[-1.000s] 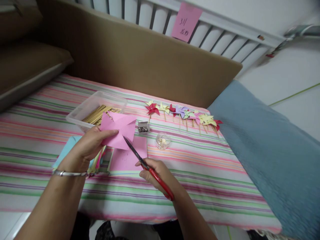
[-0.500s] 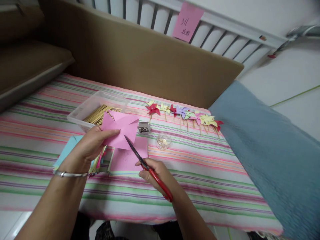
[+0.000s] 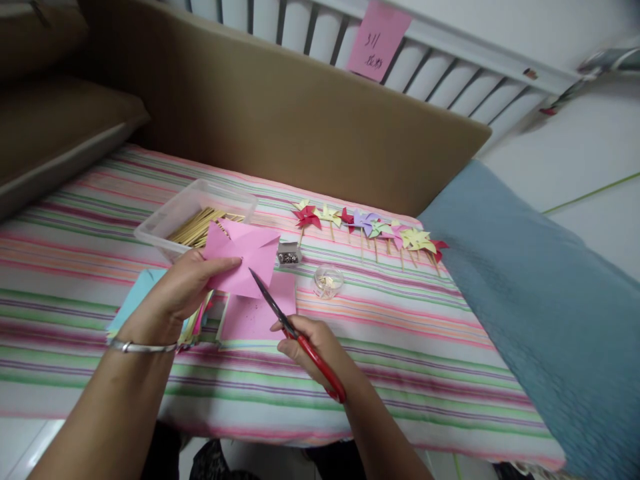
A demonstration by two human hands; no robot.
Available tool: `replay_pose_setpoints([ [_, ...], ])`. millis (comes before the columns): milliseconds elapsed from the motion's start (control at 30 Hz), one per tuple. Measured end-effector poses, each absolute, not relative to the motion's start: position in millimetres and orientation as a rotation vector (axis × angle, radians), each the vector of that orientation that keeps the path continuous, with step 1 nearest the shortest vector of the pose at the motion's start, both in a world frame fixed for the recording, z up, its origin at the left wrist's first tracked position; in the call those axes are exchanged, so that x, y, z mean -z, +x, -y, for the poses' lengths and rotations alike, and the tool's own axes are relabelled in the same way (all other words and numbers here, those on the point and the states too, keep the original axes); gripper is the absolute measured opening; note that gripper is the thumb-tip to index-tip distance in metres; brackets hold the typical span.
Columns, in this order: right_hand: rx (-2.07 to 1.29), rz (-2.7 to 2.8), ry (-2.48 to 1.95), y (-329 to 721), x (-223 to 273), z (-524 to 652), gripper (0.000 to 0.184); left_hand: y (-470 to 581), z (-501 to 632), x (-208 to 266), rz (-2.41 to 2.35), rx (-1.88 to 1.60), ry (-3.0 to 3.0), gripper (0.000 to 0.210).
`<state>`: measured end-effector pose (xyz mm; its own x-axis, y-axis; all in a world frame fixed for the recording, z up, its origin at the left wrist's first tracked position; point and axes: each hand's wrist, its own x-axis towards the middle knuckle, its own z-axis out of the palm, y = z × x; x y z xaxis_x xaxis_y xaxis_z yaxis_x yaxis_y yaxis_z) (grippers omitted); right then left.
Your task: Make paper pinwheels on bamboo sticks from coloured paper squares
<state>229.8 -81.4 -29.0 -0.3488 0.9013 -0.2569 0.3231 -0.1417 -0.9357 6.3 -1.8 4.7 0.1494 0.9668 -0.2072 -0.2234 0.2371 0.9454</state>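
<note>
My left hand (image 3: 200, 280) pinches a square of pink paper (image 3: 250, 247), thumb on top near its middle; slits run in from its corners. Red-handled scissors (image 3: 310, 357) are gripped in my right hand (image 3: 313, 340). Their dark blades look closed together, and the tip lies at the paper's lower right part, close to my left thumb. Below the held sheet a stack of pink paper (image 3: 257, 317) lies on the striped cloth. My left wrist and hand partly cover a pile of coloured paper (image 3: 143, 297), blue on top.
A clear plastic tub (image 3: 160, 233) of thin wooden sticks (image 3: 197, 227) stands behind my left hand. Nearby are a small box of metal pins (image 3: 289, 255) and a round clear dish (image 3: 329, 283) of small pale pieces. Several paper pinwheels (image 3: 367, 223) lie along a brown board (image 3: 300, 127).
The view has shifted very slightly. Both hands, the pink paper and the scissors keep almost the same positions.
</note>
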Motion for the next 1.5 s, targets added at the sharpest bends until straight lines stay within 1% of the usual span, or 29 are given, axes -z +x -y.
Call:
replay_pose_setpoints([
  [333,-1.478,1.672,-1.404,229,29,81,0.031,6,0,-1,-1.077,-1.084,0.897,0.030],
  [500,-1.341,1.878,-1.426,235,30,83,0.030,4,-1,-1,-1.096,-1.120,0.886,0.030],
  [567,-1.282,1.966,-1.424,240,29,84,0.031,2,-2,-1,-1.108,-1.165,0.875,0.033],
  [633,-1.283,1.985,-1.384,246,28,83,0.036,-1,-4,-1,-1.119,-1.195,0.855,0.037],
  [700,-1.267,1.919,-1.327,251,28,81,0.038,-3,-4,0,-1.109,-1.185,0.861,0.037],
  [767,-1.186,1.815,-1.311,255,28,77,0.036,-3,-3,1,-1.101,-1.119,0.894,0.033],
  [833,-1.077,1.675,-1.324,257,28,73,0.037,0,0,2,-1.103,-1.000,0.941,0.027],
  [900,-1.044,1.495,-1.300,257,27,72,0.042,9,5,3,-1.091,-0.856,1.013,0.019],
  [1000,-1.119,1.289,-1.219,255,25,74,0.047,28,12,3,-1.026,-0.668,1.155,0.012],
  [1100,-1.202,1.300,-1.204,255,24,75,0.051,46,17,5,-0.970,-0.530,1.225,0.009],
  [1167,-1.239,1.340,-1.249,255,24,76,0.049,54,18,8,-0.932,-0.474,1.219,0.006],
  [1233,-1.253,1.346,-1.299,255,25,76,0.046,57,18,10,-0.902,-0.458,1.186,0.007],
  [1333,-1.247,1.261,-1.283,254,26,75,0.040,57,15,14,-0.910,-0.507,1.092,0.014],
  [1433,-1.228,1.130,-1.205,253,29,72,0.037,62,13,17,-0.884,-0.638,0.895,0.016],
  [1500,-1.148,1.062,-1.176,251,32,70,0.035,71,15,20,-0.857,-0.741,0.744,0.018],
])
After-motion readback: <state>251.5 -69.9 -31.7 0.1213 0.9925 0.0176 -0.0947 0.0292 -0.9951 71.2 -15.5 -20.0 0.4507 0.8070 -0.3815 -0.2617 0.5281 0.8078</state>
